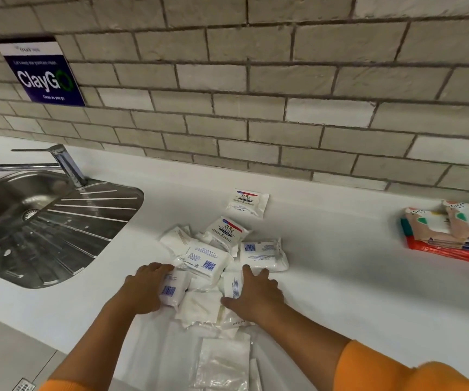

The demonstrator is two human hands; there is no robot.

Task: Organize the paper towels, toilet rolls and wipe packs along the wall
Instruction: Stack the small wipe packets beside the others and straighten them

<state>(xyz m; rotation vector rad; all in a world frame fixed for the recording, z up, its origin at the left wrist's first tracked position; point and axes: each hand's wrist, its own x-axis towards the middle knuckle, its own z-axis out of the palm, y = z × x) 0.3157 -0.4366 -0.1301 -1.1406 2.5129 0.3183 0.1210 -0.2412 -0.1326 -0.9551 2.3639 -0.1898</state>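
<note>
You are standing at a white countertop [340, 277] that runs along a wall of pale grey brick-shaped tiles [256, 88], where a dark blue sign reading "ClayGo" [41, 74] hangs at the upper left. A stainless steel sink [16, 221] with a ribbed drainboard and a chrome tap [64, 162] is set into the counter on your left. The pile of white wipe packs [213, 258] lies jumbled in the middle of the counter, well short of the wall, with one pack [247, 203] lying apart, nearer the tiles. Your left hand [146, 289] is curled around a pack with a blue barcode at the pile's near left edge; your right hand [256, 292] lies palm down with fingers spread over packs on the near right side. A stack of colourful patterned packs [450, 232] sits far to the right, close to the wall. Both sleeves are orange.
</note>
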